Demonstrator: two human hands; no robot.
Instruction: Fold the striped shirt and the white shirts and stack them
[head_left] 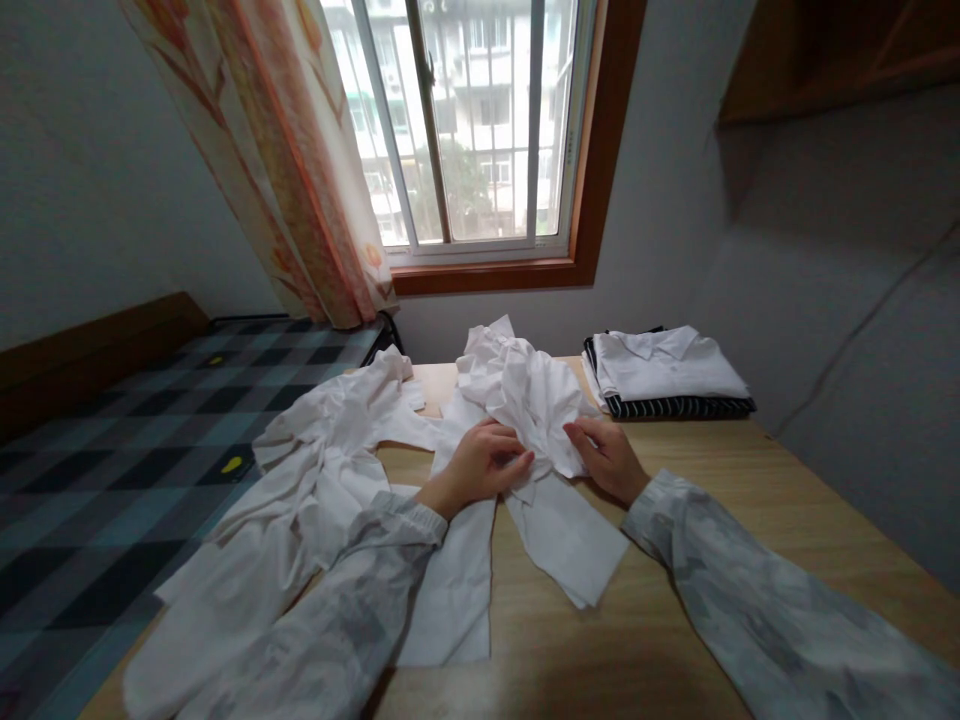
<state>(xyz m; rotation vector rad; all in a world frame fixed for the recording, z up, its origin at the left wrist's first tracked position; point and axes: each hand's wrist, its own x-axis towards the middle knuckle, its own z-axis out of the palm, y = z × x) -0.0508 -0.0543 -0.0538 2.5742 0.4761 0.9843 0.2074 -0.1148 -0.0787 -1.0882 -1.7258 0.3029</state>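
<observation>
A crumpled white shirt [517,375] lies bunched on the wooden table in front of me, one sleeve [570,540] stretched toward me. My left hand [484,460] rests over its near side with the fingers curled on the fabric. On the right edge of the bundle, my right hand [606,455] pinches the cloth between thumb and fingers. A second rumpled white garment [322,470] is heaped to the left, partly under my left forearm. Another white cloth strip [457,590] hangs toward me below my left wrist; which garment it belongs to I cannot tell.
Folded clothes [667,365], white over black-striped, are stacked at the table's back right. The wooden table [675,600] ends at a wall on the right. A bed with a checked cover [150,440] stands left. Behind are a window [480,130] and a patterned curtain [277,150].
</observation>
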